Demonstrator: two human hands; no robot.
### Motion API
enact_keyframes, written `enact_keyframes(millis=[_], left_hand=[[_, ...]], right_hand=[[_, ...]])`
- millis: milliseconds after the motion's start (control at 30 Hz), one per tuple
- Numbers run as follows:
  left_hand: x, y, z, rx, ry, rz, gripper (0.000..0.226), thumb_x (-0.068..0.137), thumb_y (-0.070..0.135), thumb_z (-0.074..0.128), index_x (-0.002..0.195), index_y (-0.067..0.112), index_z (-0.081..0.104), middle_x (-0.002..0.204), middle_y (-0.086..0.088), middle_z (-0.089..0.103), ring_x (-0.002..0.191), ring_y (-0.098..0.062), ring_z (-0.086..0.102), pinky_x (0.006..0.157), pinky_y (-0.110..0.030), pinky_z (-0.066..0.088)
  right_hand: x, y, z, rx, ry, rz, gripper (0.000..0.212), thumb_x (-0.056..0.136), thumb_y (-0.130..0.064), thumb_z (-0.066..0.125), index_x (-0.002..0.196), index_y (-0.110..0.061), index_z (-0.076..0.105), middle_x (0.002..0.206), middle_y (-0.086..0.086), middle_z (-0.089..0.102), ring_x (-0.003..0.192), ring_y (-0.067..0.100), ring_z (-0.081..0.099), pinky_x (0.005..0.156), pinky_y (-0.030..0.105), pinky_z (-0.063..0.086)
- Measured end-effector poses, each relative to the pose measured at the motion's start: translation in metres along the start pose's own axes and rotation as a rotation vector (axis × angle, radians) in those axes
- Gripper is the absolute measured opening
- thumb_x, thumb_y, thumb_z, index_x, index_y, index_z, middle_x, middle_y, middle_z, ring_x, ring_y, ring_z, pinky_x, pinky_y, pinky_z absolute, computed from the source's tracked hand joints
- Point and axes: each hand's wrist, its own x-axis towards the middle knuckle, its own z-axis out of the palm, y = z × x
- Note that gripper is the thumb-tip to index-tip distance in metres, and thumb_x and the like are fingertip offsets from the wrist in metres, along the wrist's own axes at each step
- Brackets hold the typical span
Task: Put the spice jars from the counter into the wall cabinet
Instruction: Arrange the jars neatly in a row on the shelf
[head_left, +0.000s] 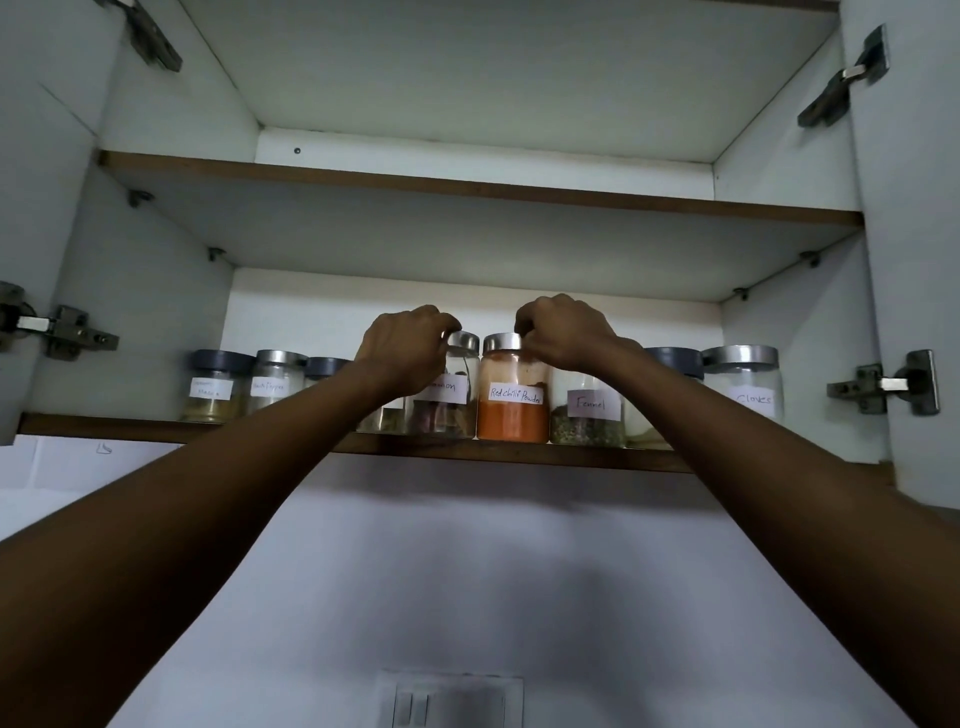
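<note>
Left hand (405, 345) grips cinnamon jar (451, 413); right hand (567, 332) pinches chilli jar (512, 418), orange powder inside.

The one head view looks up from below, close, into the open wall cabinet (483, 218).

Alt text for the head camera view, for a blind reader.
Two hands reach into an open wall cabinet: left hand grips the cinnamon jar, right hand the red chilli powder jar, both standing on the lower shelf.
</note>
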Motion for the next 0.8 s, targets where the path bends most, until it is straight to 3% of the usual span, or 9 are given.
enact_keyframes(millis=[133,400,633,800], left_hand=[[-0.001,-0.005,0.004,0.0,0.067,0.03,0.04,0.09,0.014,0.052,0.129,0.018,0.054,0.127,-0.004,0.059,0.106,-0.03,0.059,0.085,-0.037,0.045],[-0.001,-0.011,0.011,-0.065,0.21,0.059,0.039,0.089,0.007,0.045,0.123,0.018,0.061,0.121,-0.003,0.065,0.102,-0.03,0.062,0.079,-0.033,0.045],[0.004,-0.022,0.018,-0.083,0.151,0.084,0.041,0.09,0.007,0.042,0.125,0.018,0.06,0.124,-0.003,0.064,0.106,-0.028,0.061,0.082,-0.033,0.045],[0.012,-0.034,0.024,-0.083,0.027,0.073,0.041,0.093,0.009,0.039,0.128,0.02,0.057,0.129,-0.004,0.06,0.113,-0.029,0.057,0.089,-0.036,0.045]], right_hand=[[0.002,-0.001,-0.003,0.008,0.004,-0.01,0.028,0.08,-0.01,0.051,0.102,-0.01,0.068,0.109,0.012,0.066,0.098,0.031,0.059,0.07,0.031,0.041],[0.005,0.001,0.0,0.037,-0.02,-0.001,0.029,0.08,-0.009,0.049,0.102,-0.006,0.069,0.107,0.015,0.068,0.094,0.032,0.061,0.081,0.042,0.052],[0.012,-0.007,0.009,0.005,-0.039,0.062,0.028,0.076,-0.007,0.048,0.094,-0.001,0.068,0.1,0.016,0.067,0.091,0.034,0.06,0.077,0.039,0.051],[0.021,-0.014,0.019,-0.034,-0.084,0.085,0.021,0.08,-0.007,0.048,0.093,-0.004,0.064,0.103,0.016,0.063,0.092,0.033,0.057,0.068,0.031,0.038]])
